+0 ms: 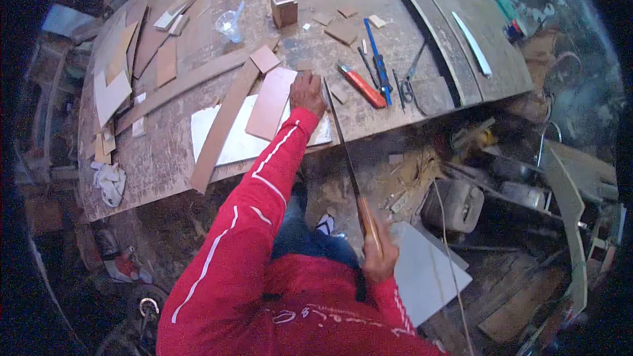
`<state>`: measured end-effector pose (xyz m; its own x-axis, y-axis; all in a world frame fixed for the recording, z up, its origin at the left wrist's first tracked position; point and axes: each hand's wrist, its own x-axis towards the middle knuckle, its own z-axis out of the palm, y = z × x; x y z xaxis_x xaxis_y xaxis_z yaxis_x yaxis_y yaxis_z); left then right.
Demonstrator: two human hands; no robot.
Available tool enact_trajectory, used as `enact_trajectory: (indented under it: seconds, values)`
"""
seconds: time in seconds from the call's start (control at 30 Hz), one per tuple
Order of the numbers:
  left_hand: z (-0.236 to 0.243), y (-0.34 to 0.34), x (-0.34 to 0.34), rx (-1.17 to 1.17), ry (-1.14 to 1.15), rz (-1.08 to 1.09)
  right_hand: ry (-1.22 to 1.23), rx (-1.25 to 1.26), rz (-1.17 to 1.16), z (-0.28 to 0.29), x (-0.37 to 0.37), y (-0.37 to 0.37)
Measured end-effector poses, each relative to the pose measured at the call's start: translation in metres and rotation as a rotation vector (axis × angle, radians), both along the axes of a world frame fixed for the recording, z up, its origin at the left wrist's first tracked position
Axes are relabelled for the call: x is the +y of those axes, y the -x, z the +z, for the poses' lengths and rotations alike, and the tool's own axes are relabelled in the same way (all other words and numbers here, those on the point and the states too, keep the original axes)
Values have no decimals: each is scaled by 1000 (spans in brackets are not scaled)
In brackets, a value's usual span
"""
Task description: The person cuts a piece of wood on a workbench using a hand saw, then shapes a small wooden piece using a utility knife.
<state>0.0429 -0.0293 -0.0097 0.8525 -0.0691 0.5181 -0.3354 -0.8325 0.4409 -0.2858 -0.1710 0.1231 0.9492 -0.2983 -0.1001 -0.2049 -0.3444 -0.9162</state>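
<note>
My right hand is wrapped around the wooden handle of a hand saw. The saw's long narrow blade runs up over the workbench's front edge, its tip beside my left hand. That left hand presses down on the bench with fingers curled; what lies under them is mostly hidden, perhaps a small piece of wood. Left of it a pinkish rectangular board rests on a white sheet. A long brown wood strip crosses the sheet and juts past the bench edge, with a small square piece at its top.
Right of my left hand lie an orange-red utility knife, a blue bar-like tool and scissors. A wooden block and a plastic cup stand farther back. A crumpled cloth lies at the workbench's left corner.
</note>
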Motion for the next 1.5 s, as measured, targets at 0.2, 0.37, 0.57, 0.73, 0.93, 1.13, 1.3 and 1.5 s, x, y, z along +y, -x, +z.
enact_trajectory:
  seconds: [0.2,0.37,0.57,0.73,0.93,1.13,1.3,1.5]
  values:
    - [-2,5,0,59,-29,-9,139,-87,51,-8,3,-38]
    - [2,3,-1,13,-29,-20,47,-138,-29,11,7,1]
    - [1,3,4,75,-48,-9,44,-65,28,18,4,6]
    - [-2,-2,-7,-50,-36,-42,42,2,-29,-4,2,-15]
    - [-4,1,0,-26,-48,-9,79,-61,43,23,2,1]
    - [-1,6,-1,17,-30,-26,42,-71,3,5,1,5]
    - [-1,0,-2,3,-30,-21,37,15,14,-1,3,-37]
    - [6,5,1,28,-44,-37,72,-194,32,11,3,2]
